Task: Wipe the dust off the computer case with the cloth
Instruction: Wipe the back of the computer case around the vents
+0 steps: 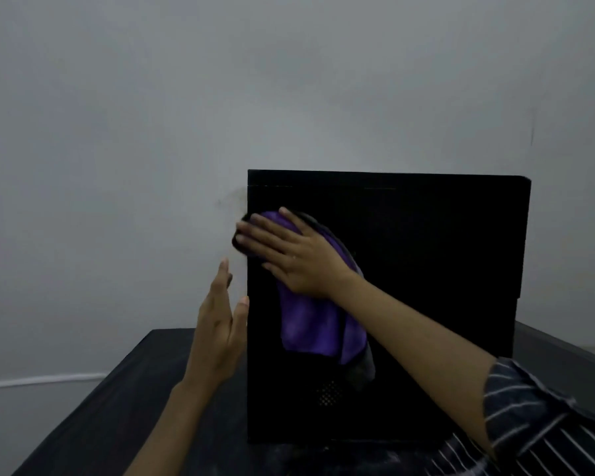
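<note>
**Cloth pressed flat on the case's near panel**

On the upper-left part of the black side panel, at about ten o'clock from its centre, the right hand (289,252) lies flat with fingers straight and spread, pressing the purple cloth (310,317) against the computer case (426,269). Nothing is pinched; the palm and fingers hold the cloth by pressure alone. The fingertips reach just past the case's left edge. Below the hand the cloth hangs loose toward six o'clock, its darker lower corner ending just above a small patch of vent holes (328,395).

The left hand (220,324) stands upright at nine o'clock of the case, fingers straight and together, its thumb at the left vertical edge; it looks to be steadying the case, though how firmly it touches I cannot tell.

The step in hand is judged to be the wiping of this side panel, with a stroke at the upper-left corner. The next move probably calls for even pressure across the panel toward three o'clock, with the left hand bracing so the upright case does not slide.

The case stands upright on a dark table (117,407) with a matt, faintly streaked top. Behind it is a plain pale wall (289,80), with a white line (42,381) low at eight o'clock. A striped sleeve (529,407) shows at four o'clock.
</note>
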